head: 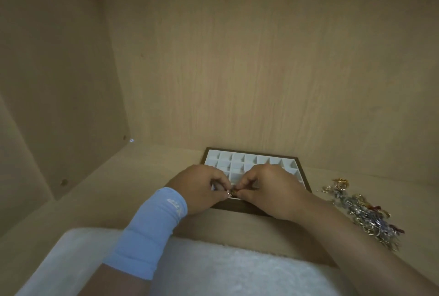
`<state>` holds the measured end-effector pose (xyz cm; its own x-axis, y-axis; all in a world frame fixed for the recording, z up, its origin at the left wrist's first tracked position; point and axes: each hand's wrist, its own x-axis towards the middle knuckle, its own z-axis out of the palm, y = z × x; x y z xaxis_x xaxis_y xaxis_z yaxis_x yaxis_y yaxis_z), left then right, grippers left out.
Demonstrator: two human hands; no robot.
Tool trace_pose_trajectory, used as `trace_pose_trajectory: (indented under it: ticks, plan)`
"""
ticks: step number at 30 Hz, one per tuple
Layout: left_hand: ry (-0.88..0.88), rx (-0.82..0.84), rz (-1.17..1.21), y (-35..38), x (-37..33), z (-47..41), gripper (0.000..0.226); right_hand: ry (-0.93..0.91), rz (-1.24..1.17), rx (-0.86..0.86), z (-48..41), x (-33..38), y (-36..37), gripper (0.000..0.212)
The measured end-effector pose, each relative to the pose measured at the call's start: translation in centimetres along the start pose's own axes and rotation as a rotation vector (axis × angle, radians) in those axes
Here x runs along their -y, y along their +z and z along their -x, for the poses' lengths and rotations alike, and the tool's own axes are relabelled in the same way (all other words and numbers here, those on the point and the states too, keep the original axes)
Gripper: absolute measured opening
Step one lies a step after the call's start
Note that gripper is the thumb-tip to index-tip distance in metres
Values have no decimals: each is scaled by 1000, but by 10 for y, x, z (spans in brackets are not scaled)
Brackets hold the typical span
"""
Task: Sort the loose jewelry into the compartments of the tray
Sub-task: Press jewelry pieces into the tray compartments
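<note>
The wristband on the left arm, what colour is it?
Light blue, with a small white mark; the wristband shows clearly in the head view.

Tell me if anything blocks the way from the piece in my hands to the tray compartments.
Nothing visible does. Both hands, left hand and right hand, pinch the small piece right over the tray, whose open compartments lie directly beneath and beyond. The jewelry pile lies off to the right.

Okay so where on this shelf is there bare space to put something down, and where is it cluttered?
The widest bare patch is the shelf floor left of the tray, out to the side wall. A thin strip runs behind the tray along the back panel. Right of the tray is crowded: the jewelry pile sprawls there. Both hands, left hand and right hand, cover the tray's front.
</note>
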<state>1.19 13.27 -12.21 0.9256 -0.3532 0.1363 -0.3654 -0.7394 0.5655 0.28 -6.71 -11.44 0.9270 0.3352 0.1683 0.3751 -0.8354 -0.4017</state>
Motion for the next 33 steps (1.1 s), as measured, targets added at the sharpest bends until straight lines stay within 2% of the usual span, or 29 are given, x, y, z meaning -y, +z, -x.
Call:
trace_pose_trajectory:
  ticks: [3,8,11,16,23,25,27,29,31,33]
  plan:
    - [-7,-26,26,-2,5,0,12,-63,68,20,-2,1,1,16]
    - [87,-32,-58,1,2,0,9,-97,119,24,-5,2,4,16]
    - [97,-18,-80,2,3,0,12,-77,87,0,-5,-2,1,9]
    - [78,-75,-73,3,7,0,20,-82,57,55,-3,-4,5,13]
    - [114,-69,-144,14,-1,0,11,-94,35,83,-2,-2,2,13]
    - [106,-97,-153,16,-2,1,20,-89,40,54,2,-3,0,13]
    - [84,-114,-214,17,-3,3,42,-64,90,13,6,-6,-4,23]
    - [50,-75,-255,18,-6,5,58,-42,141,18,10,-12,-6,45]
    - [22,-20,-211,21,-9,5,57,-43,148,75,15,-20,-8,64]
    - [15,-3,-152,26,-11,3,53,-68,184,111,18,-28,-10,68]
